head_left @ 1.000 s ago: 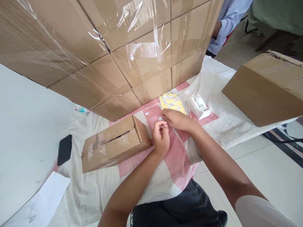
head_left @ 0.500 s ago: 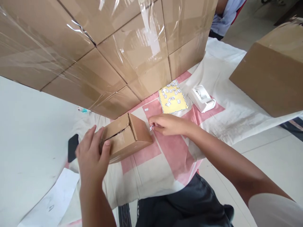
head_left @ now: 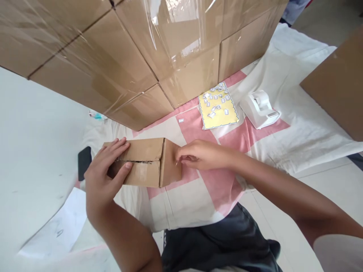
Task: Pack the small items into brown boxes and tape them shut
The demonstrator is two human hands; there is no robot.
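Note:
A small cardboard box (head_left: pixel 144 149) lies on the pink and white cloth (head_left: pixel 181 194), its top seam slightly gaping. My left hand (head_left: pixel 99 177) grips the box's left end, thumb and fingers spread across the top. At the right end face, my right hand (head_left: pixel 202 155) is closed in a pinch; a sliver of a small paper label (head_left: pixel 178 163) shows by the fingertips, mostly hidden. Beyond it, a yellow card (head_left: pixel 211 121) bears several small white labels. A single label (head_left: pixel 181 120) sits on the cloth left of the card.
Taped cardboard boxes (head_left: pixel 113 71) form a stacked wall at the back. A white tape dispenser (head_left: pixel 259 109) stands right of the card, with another large box (head_left: pixel 337 83) farther right. On the left are a black phone (head_left: pixel 84 162) and a white paper sheet (head_left: pixel 64 223).
My right hand has brought the label from beside the box up to its right end face. The box has turned slightly under my left hand, and the view has shifted.

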